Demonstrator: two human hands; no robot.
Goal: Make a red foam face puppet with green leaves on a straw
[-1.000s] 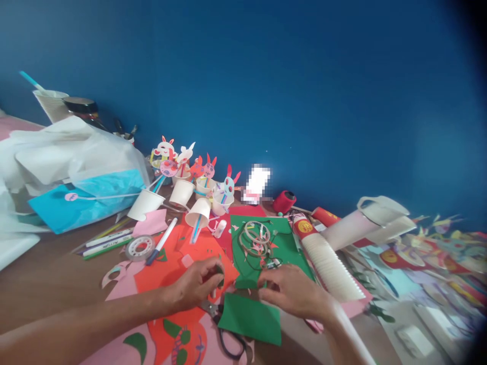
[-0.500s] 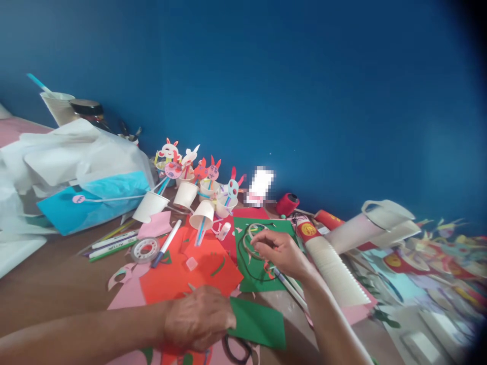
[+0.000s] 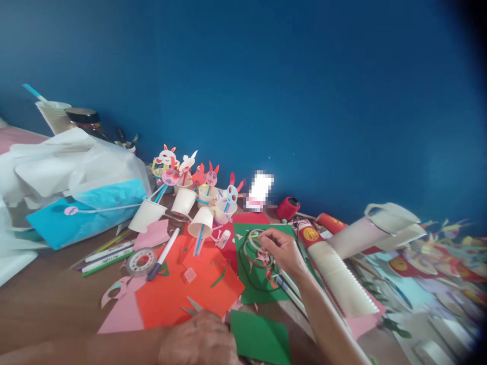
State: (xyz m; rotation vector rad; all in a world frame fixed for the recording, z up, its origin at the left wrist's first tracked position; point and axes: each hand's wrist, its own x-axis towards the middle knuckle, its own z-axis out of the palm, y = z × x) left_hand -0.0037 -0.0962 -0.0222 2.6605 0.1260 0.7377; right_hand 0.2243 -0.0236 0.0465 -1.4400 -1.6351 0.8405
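My left hand (image 3: 200, 338) is closed low in the view, with the pointed metal blades of scissors (image 3: 195, 305) sticking out past the knuckles. Its fingertips are hidden. A green paper piece (image 3: 261, 335) lies right beside those fingers. My right hand (image 3: 283, 249) is pinched at the upper right rim of a clear tape roll (image 3: 249, 249), above a large green sheet (image 3: 247, 290). Small paper scraps show inside the ring. A dark cord curves around it on the sheet.
Orange paper (image 3: 173, 296) lies at centre, with a tape dispenser ring (image 3: 141, 261) and markers (image 3: 108, 257) to its left. Behind stand paper cups (image 3: 200, 223) with animal-face straws. Stacked cups (image 3: 342, 276) and a white jug (image 3: 393, 220) lie right. A plastic bag (image 3: 57, 157) is at left.
The view has tilted up, so things sit lower. My right hand has shifted slightly up and right along the tape roll's rim. More of the scissor blades shows beyond my left hand.
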